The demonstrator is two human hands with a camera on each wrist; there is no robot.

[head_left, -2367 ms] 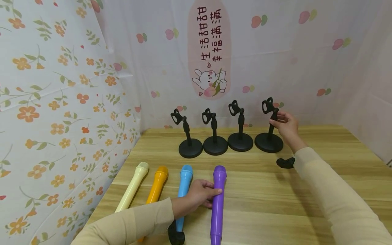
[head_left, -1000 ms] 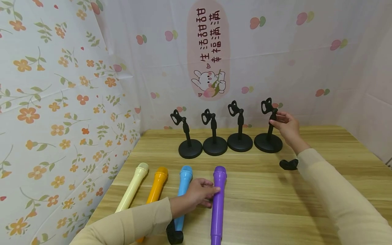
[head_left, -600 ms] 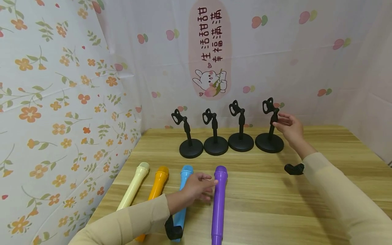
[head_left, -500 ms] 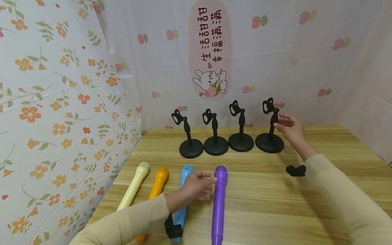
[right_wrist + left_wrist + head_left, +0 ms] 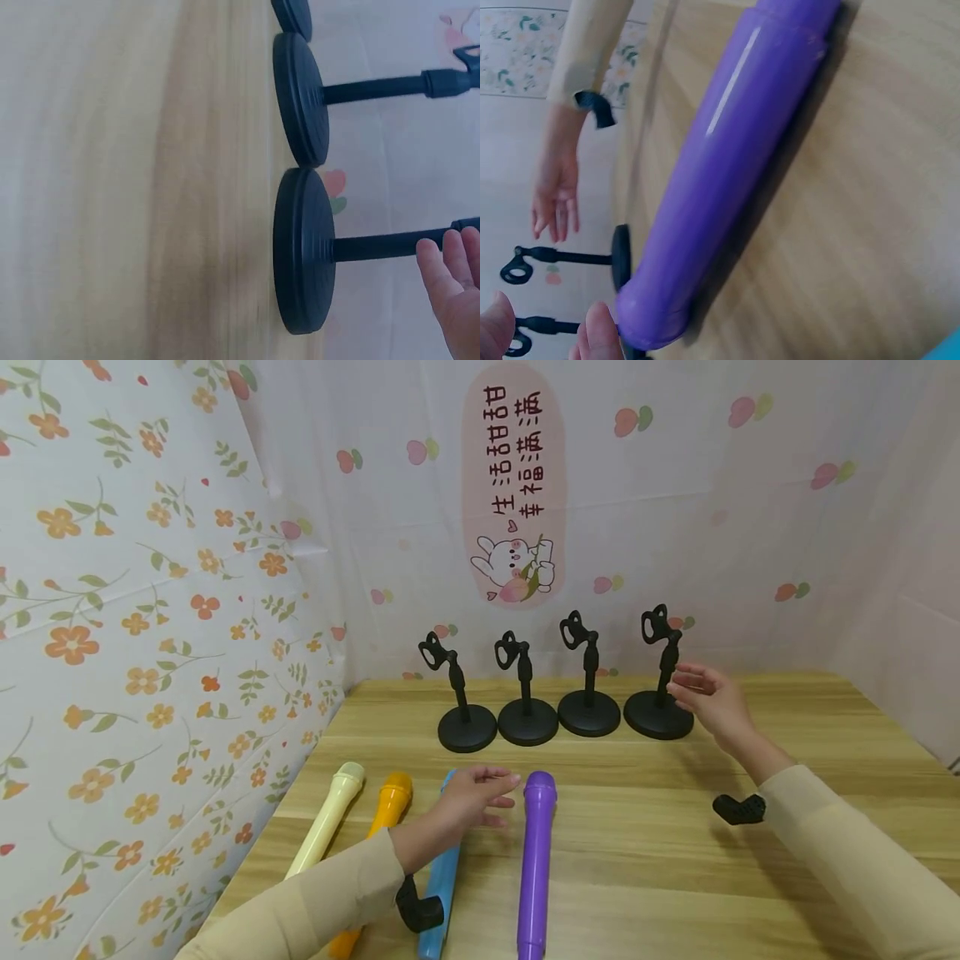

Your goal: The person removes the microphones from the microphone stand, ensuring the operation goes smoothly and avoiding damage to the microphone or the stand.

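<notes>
A purple microphone (image 5: 535, 860) lies on the table, its head toward the back. Just left of that head, my left hand (image 5: 471, 797) hovers with loosely spread fingers, apart from it and over a blue microphone (image 5: 442, 893) that it partly hides. Farther left lie an orange microphone (image 5: 388, 806) and a pale yellow microphone (image 5: 330, 814). My right hand (image 5: 712, 706) is beside the pole of the rightmost black microphone stand (image 5: 658, 714), fingers relaxed and holding nothing. In the right wrist view its fingertips (image 5: 429, 251) appear near that pole (image 5: 375, 247); contact cannot be told.
Further black desktop stands, the left one (image 5: 467, 728), the second (image 5: 527, 721) and the third (image 5: 588, 713), form a row at the back of the wooden table (image 5: 637, 868). Behind them hangs a printed curtain (image 5: 675, 543). A black camera mount (image 5: 738, 810) sits at my right wrist.
My left hand has let go of the purple microphone and drawn back up and left. My right hand has come off the rightmost stand's upper pole, moving lower and right. Stands and microphones stay put.
</notes>
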